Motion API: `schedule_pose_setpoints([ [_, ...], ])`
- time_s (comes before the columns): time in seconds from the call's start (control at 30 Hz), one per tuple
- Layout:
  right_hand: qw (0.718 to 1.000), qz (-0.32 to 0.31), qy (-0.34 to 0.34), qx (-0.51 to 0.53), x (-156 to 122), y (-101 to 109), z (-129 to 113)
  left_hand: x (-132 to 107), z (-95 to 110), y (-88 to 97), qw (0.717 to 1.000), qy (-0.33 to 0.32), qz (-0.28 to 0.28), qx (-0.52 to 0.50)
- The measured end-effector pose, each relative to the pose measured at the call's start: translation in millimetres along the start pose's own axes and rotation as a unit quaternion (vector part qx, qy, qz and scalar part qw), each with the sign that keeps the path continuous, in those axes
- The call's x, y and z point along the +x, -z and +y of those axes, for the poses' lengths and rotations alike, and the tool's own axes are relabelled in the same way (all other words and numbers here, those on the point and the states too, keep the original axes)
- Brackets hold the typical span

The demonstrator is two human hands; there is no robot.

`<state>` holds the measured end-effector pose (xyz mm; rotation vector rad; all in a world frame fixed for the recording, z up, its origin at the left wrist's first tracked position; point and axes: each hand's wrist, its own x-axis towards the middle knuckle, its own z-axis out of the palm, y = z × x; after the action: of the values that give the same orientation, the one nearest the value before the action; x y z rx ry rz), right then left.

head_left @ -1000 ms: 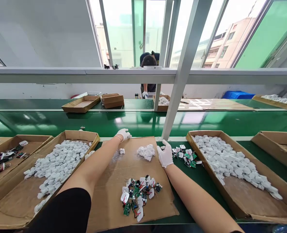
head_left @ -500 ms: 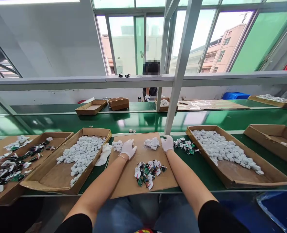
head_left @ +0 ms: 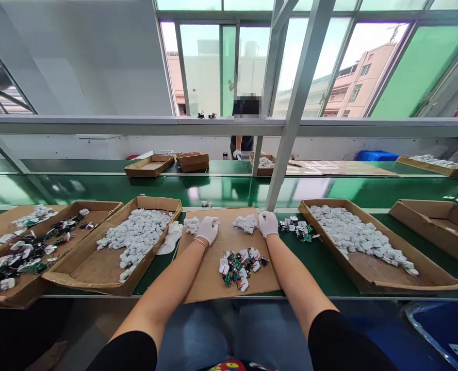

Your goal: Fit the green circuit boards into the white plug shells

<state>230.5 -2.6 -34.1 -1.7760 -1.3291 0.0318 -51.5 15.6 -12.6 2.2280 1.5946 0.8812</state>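
My gloved left hand [head_left: 208, 230] loosely curled, right hand [head_left: 268, 224] slightly spread, no pinch visible; both low over cardboard sheet [head_left: 206, 273]. White pieces [head_left: 245, 223] just beside right hand, circuit boards [head_left: 239, 264] nearer me, apparently kept within easy reach.

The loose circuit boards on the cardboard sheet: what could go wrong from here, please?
The loose circuit boards lie unsecured on the cardboard sheet, between the left hand and right hand, so a careless arm movement might scatter them. The sheet seems to overhang the green bench at the front, so pressing there could tip it. The white pieces sit close by and could perhaps get mixed with the boards.
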Motion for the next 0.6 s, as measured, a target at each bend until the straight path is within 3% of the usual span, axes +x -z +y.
schedule_pose_setpoints([
  [0.23, 0.999, -0.013, 0.023, -0.017, -6.1, 6.0, -7.4, -1.4, 4.8, -2.2, 0.998, -0.019, 0.004, -0.054],
  [0.37, 0.995, -0.044, 0.083, -0.043, -9.9, 13.8, -28.2, 0.3, 1.5, -3.6, 0.998, -0.019, 0.009, -0.06],
  [0.53, 0.954, -0.2, 0.206, -0.089, -6.5, 10.6, -82.4, 1.2, 0.1, -4.1, 0.997, -0.024, -0.012, -0.072],
  [0.6, 0.932, -0.262, 0.219, -0.122, -3.4, 4.4, -103.0, 0.9, 1.2, -4.4, 0.996, -0.028, -0.023, -0.081],
])
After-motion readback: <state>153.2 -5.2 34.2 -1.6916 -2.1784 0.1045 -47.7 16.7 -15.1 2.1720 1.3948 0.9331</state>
